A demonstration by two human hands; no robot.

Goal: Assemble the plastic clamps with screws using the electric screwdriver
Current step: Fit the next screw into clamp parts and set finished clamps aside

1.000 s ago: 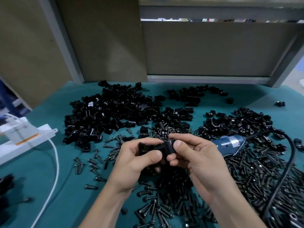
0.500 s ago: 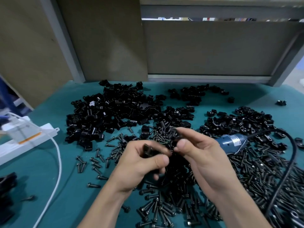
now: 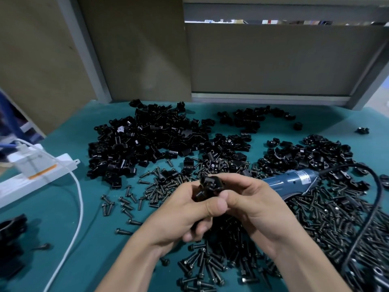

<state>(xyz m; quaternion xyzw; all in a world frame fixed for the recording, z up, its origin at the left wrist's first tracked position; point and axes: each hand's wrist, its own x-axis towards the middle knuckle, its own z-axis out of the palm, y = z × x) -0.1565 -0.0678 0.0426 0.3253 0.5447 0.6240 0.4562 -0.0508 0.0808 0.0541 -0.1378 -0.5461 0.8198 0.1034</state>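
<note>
The black clamp is gripped by 2 hands: left hand at its 7 o'clock, right hand at 4 o'clock.

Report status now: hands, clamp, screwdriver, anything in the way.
Left hand and right hand both gripping the black clamp. Electric screwdriver lying among the screws, ungripped, its front hidden behind the right hand. Reach to it looks unobstructed.

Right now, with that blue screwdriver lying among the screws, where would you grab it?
Probably round the blue barrel of the electric screwdriver, from above: it lies flat on the screws beside the right hand, barrel bare, cord leaving its far end.
</note>
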